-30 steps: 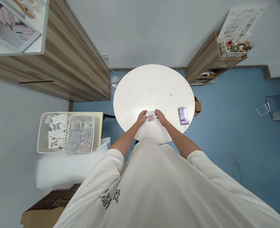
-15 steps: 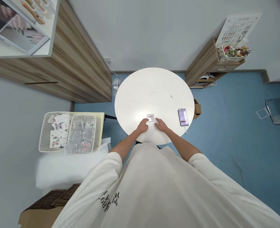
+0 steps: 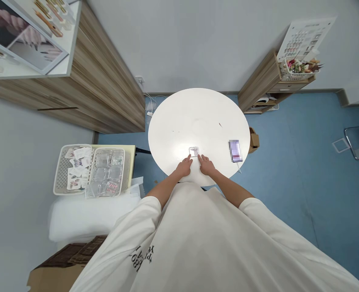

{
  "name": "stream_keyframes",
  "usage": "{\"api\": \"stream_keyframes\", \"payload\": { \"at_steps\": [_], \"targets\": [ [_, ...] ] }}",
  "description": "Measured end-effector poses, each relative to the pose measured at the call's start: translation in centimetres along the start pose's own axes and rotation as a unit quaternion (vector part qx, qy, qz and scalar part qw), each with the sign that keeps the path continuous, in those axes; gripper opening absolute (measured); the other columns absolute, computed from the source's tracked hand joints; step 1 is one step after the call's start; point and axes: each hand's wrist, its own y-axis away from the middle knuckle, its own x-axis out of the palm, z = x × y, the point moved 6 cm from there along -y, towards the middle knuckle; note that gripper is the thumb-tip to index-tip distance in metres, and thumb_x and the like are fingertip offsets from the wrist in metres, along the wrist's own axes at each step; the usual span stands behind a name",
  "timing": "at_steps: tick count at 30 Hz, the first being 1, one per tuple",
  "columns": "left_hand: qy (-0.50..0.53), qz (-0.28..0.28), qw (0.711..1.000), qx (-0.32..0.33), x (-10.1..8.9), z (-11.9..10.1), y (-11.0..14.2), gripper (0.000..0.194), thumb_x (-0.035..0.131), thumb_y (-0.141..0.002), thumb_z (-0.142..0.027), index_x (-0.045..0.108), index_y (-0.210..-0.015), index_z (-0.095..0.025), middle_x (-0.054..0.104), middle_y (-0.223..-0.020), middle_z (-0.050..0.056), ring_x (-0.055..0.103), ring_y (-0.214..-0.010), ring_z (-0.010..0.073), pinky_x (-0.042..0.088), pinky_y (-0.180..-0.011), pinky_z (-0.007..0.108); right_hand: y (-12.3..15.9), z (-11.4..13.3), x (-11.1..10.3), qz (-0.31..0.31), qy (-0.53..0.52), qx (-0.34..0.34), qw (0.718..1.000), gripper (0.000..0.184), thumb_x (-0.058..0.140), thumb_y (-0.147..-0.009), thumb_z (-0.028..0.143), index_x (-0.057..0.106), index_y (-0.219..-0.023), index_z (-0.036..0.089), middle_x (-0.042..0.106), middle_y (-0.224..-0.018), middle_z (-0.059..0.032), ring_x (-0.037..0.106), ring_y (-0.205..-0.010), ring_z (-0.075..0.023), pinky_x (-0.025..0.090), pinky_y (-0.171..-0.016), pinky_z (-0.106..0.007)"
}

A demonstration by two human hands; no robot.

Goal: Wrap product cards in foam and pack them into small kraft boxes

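Observation:
A small clear plastic case (image 3: 194,151) with rows of pink and red press-on nails lies on the round white table (image 3: 197,117), near its front edge. My left hand (image 3: 184,166) rests flat just below and left of the case, fingers stretched toward it. My right hand (image 3: 206,164) lies flat just below and right of it, fingertips close to its lower corner. Neither hand holds the case.
A phone (image 3: 235,150) with a cable lies on the table's right side. A white basket (image 3: 91,169) of clear nail cases and cards stands on a low surface to my left. A wooden cabinet (image 3: 106,81) and a shelf unit (image 3: 271,77) flank the table.
Both hands let go of the sides of the case and drew back toward me. They now lie flat on the table below it. The case stays in place.

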Motion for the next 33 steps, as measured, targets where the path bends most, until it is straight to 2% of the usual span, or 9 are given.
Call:
{"api": "stream_keyframes", "payload": {
  "at_steps": [4,6,9,12,15,19,25,29,33],
  "targets": [
    [-0.017,0.012,1.000,-0.010,0.1,-0.3,-0.3,0.054,0.062,-0.078,-0.015,0.053,-0.131,-0.022,0.011,-0.171,0.011,0.022,-0.153,0.0397,0.033,-0.115,0.058,-0.3,0.3,0.1,0.022,0.031,0.001,0.999,0.087,0.052,-0.086,0.019,0.014,-0.164,0.023,0.018,-0.169,-0.0143,0.022,-0.151,-0.0373,0.033,-0.113,-0.057],
    [-0.076,0.036,0.996,-0.017,0.2,-0.6,-0.5,0.051,0.061,-0.080,-0.014,0.053,-0.130,-0.021,0.007,-0.171,0.011,0.024,-0.152,0.0391,0.035,-0.114,0.057,-0.4,0.4,0.1,0.039,0.057,0.008,0.998,0.088,0.051,-0.087,0.021,0.010,-0.165,0.022,0.016,-0.170,-0.0142,0.021,-0.152,-0.0364,0.034,-0.114,-0.056],
    [-0.201,0.081,0.976,-0.015,0.2,-1.0,-0.3,0.048,0.055,-0.085,-0.013,0.050,-0.132,-0.019,0.002,-0.172,0.011,0.030,-0.150,0.0341,0.038,-0.113,0.052,-0.5,0.8,0.0,0.073,0.114,0.025,0.991,0.085,0.047,-0.091,0.021,0.005,-0.165,0.017,0.012,-0.170,-0.0159,0.022,-0.152,-0.0345,0.035,-0.114,-0.050],
    [-0.260,0.084,0.962,-0.011,-0.5,-0.6,0.2,0.045,0.051,-0.089,-0.013,0.049,-0.133,-0.019,0.004,-0.172,0.010,0.035,-0.147,0.0304,0.039,-0.112,0.048,-0.6,1.9,-0.1,0.092,0.157,0.021,0.983,0.083,0.046,-0.093,0.020,0.005,-0.165,0.015,0.012,-0.170,-0.0159,0.024,-0.151,-0.0328,0.033,-0.116,-0.047],
    [-0.265,0.066,0.962,-0.024,-1.6,0.8,1.2,0.044,0.050,-0.090,-0.014,0.049,-0.134,-0.020,0.007,-0.172,0.009,0.037,-0.145,0.0305,0.040,-0.111,0.048,-1.1,3.9,0.1,0.090,0.171,0.002,0.981,0.082,0.047,-0.093,0.018,0.007,-0.165,0.017,0.011,-0.171,-0.0144,0.020,-0.153,-0.0316,0.029,-0.118,-0.046],
    [-0.261,0.044,0.963,-0.055,-4.0,4.0,2.9,0.045,0.051,-0.089,-0.015,0.049,-0.134,-0.021,0.008,-0.172,0.008,0.038,-0.144,0.0329,0.039,-0.111,0.051,-2.7,7.4,1.0,0.088,0.162,-0.017,0.983,0.082,0.047,-0.093,0.017,0.007,-0.165,0.018,0.008,-0.171,-0.0140,0.015,-0.155,-0.0303,0.027,-0.119,-0.045],
    [-0.251,0.025,0.964,-0.082,-7.7,8.6,5.5,0.042,0.048,-0.090,-0.014,0.051,-0.131,-0.021,0.007,-0.172,0.007,0.042,-0.140,0.0330,0.041,-0.108,0.051,-5.5,13.3,2.8,0.093,0.138,-0.031,0.986,0.083,0.050,-0.093,0.018,0.009,-0.165,0.019,0.008,-0.170,-0.0173,0.013,-0.155,-0.0350,0.029,-0.118,-0.048],
    [-0.237,0.043,0.968,-0.064,-8.2,10.1,5.9,0.051,0.051,-0.089,-0.016,0.046,-0.139,-0.022,0.002,-0.172,0.007,0.041,-0.142,0.0336,0.047,-0.104,0.048,-6.1,14.4,3.3,0.087,0.113,0.008,0.990,0.088,0.054,-0.092,0.020,0.006,-0.165,0.023,0.008,-0.170,-0.0164,0.011,-0.155,-0.0375,0.032,-0.116,-0.050],
    [-0.220,0.030,0.973,-0.055,-8.3,10.8,5.9,0.057,0.051,-0.091,-0.019,0.039,-0.146,-0.023,-0.008,-0.172,0.007,0.045,-0.140,0.0338,0.051,-0.099,0.044,-5.3,13.8,3.2,0.089,0.085,-0.004,0.992,0.092,0.055,-0.092,0.022,0.000,-0.165,0.027,0.005,-0.172,-0.0115,0.011,-0.156,-0.0345,0.030,-0.118,-0.050]
  ]
}}
